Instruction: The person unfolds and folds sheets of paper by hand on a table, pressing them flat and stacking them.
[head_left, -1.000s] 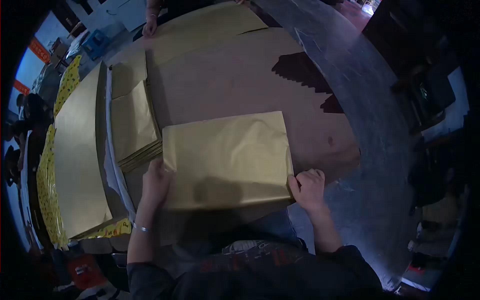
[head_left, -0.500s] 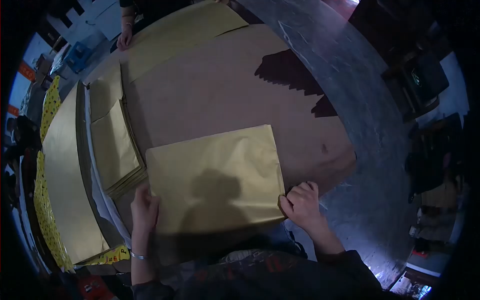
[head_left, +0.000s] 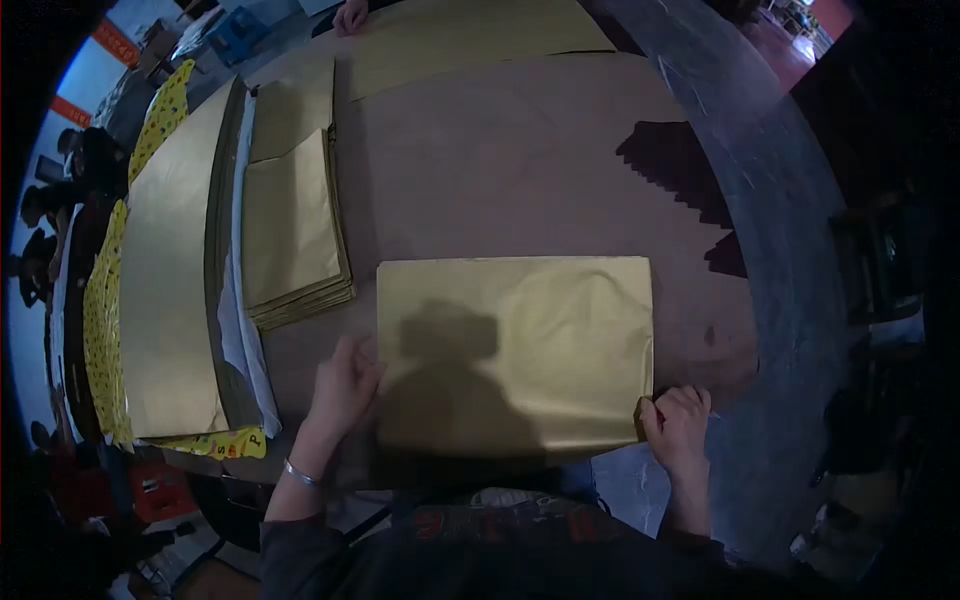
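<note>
A gold paper sheet (head_left: 575, 340), apparently folded, lies before me at the table's near edge, with a shadow over its left half. My right hand (head_left: 680, 420) pinches its lower right corner between thumb and curled fingers. Beside the left edge, my left hand (head_left: 347, 382) has its fingers curled together; whether it grips the paper is hidden. A silver bracelet (head_left: 300, 473) circles my left wrist. To the upper left lies a stack of folded gold paper (head_left: 292, 225).
Tall gold sheets (head_left: 170, 290) lie far left on yellow printed wrapping (head_left: 103, 320). Dark jagged pieces (head_left: 675, 165) rest at the right of the brown tabletop (head_left: 500, 170). Across it, another person's hand (head_left: 350, 16) touches a large gold sheet (head_left: 470, 35). A blue stool (head_left: 237, 35) stands behind.
The view has shifted, so the table's contents appear further right than half a second ago. The gold paper now lies squarer to me. My right hand keeps its corner.
</note>
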